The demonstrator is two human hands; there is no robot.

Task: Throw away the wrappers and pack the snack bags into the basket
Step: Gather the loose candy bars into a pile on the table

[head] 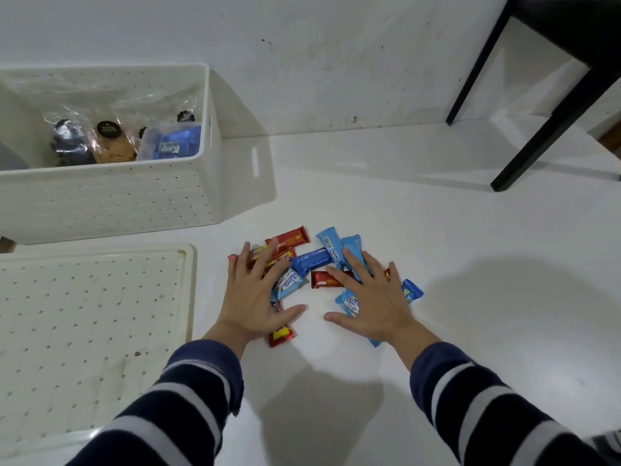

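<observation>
Several small red and blue snack packets lie in a loose pile on the white floor. My left hand point(253, 294) rests flat with spread fingers on the pile's left side, over red packets point(292, 236). My right hand point(371, 295) lies flat with spread fingers on the right side, over light blue packets point(327, 238). A dark blue packet point(311, 262) sits between the two hands. Up at the left stands the white perforated basket point(111, 200), holding clear bags of snacks point(171, 142).
The basket's white perforated lid point(90, 327) lies flat on the floor at my left. Black furniture legs point(541, 139) stand at the upper right near the white wall. A red packet point(280, 334) pokes out beneath my left wrist.
</observation>
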